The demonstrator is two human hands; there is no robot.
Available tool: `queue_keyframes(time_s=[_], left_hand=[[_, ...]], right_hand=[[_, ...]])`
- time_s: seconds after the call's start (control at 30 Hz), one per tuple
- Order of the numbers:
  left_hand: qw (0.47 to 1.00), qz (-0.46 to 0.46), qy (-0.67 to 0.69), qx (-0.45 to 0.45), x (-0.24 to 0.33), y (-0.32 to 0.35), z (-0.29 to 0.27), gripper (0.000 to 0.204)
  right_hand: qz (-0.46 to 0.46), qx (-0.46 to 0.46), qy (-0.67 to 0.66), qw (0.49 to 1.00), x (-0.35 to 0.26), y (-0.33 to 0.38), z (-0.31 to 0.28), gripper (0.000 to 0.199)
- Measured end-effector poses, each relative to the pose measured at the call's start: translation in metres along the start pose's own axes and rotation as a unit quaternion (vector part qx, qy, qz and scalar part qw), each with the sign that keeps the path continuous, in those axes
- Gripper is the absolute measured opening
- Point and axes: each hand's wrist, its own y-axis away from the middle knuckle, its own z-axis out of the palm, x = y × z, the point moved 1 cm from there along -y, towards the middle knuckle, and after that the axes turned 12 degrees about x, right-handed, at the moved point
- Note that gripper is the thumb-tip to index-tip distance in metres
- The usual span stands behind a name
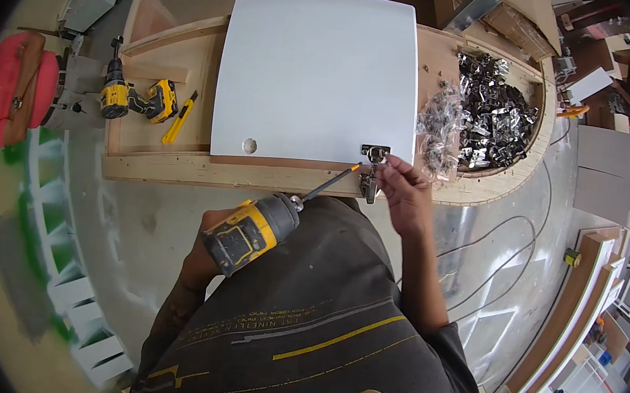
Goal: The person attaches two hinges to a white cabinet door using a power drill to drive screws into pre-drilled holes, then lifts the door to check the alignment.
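A workshop fills the frame: pale concrete floor, stacked boards and white frame pieces along the right edge, a green-marked white rack at the lower left. Across the upper middle runs a wooden workbench (pixel 179 171) with a raised plywood rim that curves round at its right end.

Flat on the bench, in the upper centre, lies a white cabinet door panel (pixel 312 73) — the largest thing on it — with a round bored hole near its lower left corner. To its right, inside the curved end of the bench, sits a heap of loose metal hinges (pixel 496 116), with clear plastic bags (pixel 437 129) of small hardware just beside the panel's right edge. At the upper left of the bench rest a second yellow-and-black drill (pixel 130 96) and a yellow utility knife (pixel 180 117), near each other and well apart from the panel's working corner.

In the centre of the frame the left hand (pixel 201 261) is clenched round the grip of a yellow-and-black cordless driver (pixel 250 232), its long bit angled up and right toward the panel's lower right corner. There a metal hinge (pixel 372 168) sits at the panel's lower edge, its arm hanging over the bench front. The right hand (pixel 406 194) has its fingertips pinching the hinge — the bit's tip just beside them.
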Motion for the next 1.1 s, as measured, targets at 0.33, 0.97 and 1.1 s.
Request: queue_keyframes(time_s=[0.33,0.97,1.1], left_hand=[[0.998,0.014,0.039,-0.045,-0.011,-0.003,0.003,0.043],[0.991,-0.073,-0.058,-0.099,0.059,-0.052,0.044,0.039],[0.987,-0.102,-0.078,-0.094,0.085,-0.063,0.054,0.041]], right_hand=[[0.163,-0.006,-0.176,0.971,0.037,0.025,0.012,0.018],[0.252,0.022,-0.318,0.914,0.04,-0.018,-0.012,0.016],[0.306,0.006,-0.353,0.884,0.045,-0.028,-0.017,0.017]])
